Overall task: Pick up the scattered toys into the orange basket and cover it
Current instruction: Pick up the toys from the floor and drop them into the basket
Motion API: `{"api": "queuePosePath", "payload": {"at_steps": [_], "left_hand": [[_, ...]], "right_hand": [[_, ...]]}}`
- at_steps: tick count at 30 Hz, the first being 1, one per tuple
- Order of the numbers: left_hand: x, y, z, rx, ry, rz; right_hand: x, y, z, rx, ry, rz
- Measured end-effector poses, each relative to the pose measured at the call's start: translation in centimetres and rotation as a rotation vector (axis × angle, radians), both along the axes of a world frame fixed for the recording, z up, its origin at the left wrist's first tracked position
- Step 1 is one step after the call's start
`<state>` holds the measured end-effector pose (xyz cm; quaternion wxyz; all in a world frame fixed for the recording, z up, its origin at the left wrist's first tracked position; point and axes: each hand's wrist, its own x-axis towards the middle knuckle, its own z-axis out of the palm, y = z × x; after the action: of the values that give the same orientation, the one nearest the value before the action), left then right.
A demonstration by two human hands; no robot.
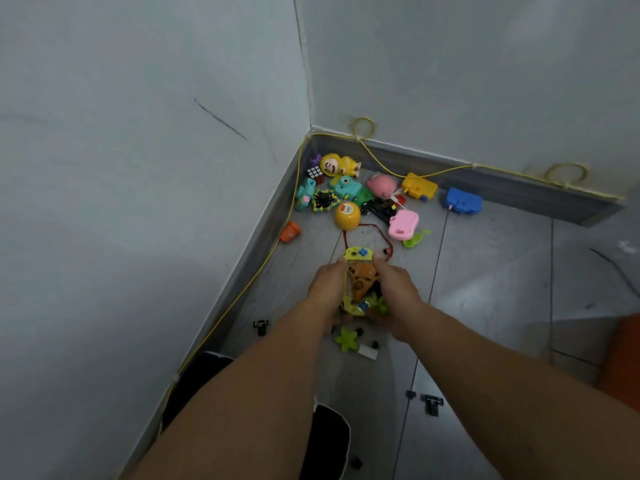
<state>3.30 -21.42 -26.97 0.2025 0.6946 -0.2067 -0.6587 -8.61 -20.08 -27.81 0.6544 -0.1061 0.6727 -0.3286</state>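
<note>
Several small black wheel-ish parts (431, 403) sit nearest on the floor, with a green flower piece (346, 338) a bit further out, just below the hands.

Then the main thing: the left hand (327, 289) and right hand (398, 292) both have their fingers wrapped round the long sides of a yellow toy (360, 277) with an orange figure in its middle. So both are grasping it, one per side. Can't tell if it's off the floor yet or just resting on it.

Looks like hard, light plastic to me, stiff enough that holding it by the side edges is the sensible grip. A red string (381, 233) loops out beyond its top end, and I'd guess that can snag on the pile, so lift slow.

Past that, toward the far corner of the floor, is the rest of the mess: yellow ball (347, 215), pink toy (402, 225), blue toy (462, 200), a puzzle cube (314, 172) and a yellow doll (337, 165) right against the skirting. Mostly small rigid stuff, easy one-hand grabs; the ball will probably roll.

An orange shape (620, 355) at the right edge of the floor is probably the basket, mostly out of shot.
</note>
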Motion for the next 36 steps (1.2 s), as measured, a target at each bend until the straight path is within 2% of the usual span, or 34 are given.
{"api": "queuePosePath", "payload": {"at_steps": [3, 6, 13, 17, 20, 28, 33, 36], "left_hand": [[-0.9, 1.3, -0.2, -0.001, 0.072, 0.030], [-1.2, 2.3, -1.1, -0.053, 0.053, 0.048], [-1.4, 2.6, 1.5, -0.421, 0.014, -0.059], [-2.6, 2.2, 4.7, -0.553, -0.001, -0.112], [-4.7, 1.5, 7.6, -0.654, 0.053, -0.128], [-18.4, 1.4, 17.1, -0.949, 0.167, -0.198], [-27.3, 8.2, 21.1, -1.082, 0.211, -0.359], [-31.6, 13.5, 21.9, -1.092, 0.185, -0.510]], "right_hand": [[1.2, 1.6, 1.3, -0.001, -0.107, 0.012], [1.7, 2.7, 1.2, -0.029, -0.080, -0.006], [-1.2, 3.0, 3.8, -0.278, -0.062, 0.032], [-2.9, 2.6, 6.4, -0.329, -0.040, 0.025], [-4.7, 2.3, 10.2, -0.399, -0.021, 0.021], [-18.7, 3.5, 23.2, -0.587, 0.189, 0.133], [-28.4, 11.5, 28.1, -0.620, 0.241, 0.082], [-32.3, 17.5, 28.2, -0.576, 0.224, -0.061]]}}
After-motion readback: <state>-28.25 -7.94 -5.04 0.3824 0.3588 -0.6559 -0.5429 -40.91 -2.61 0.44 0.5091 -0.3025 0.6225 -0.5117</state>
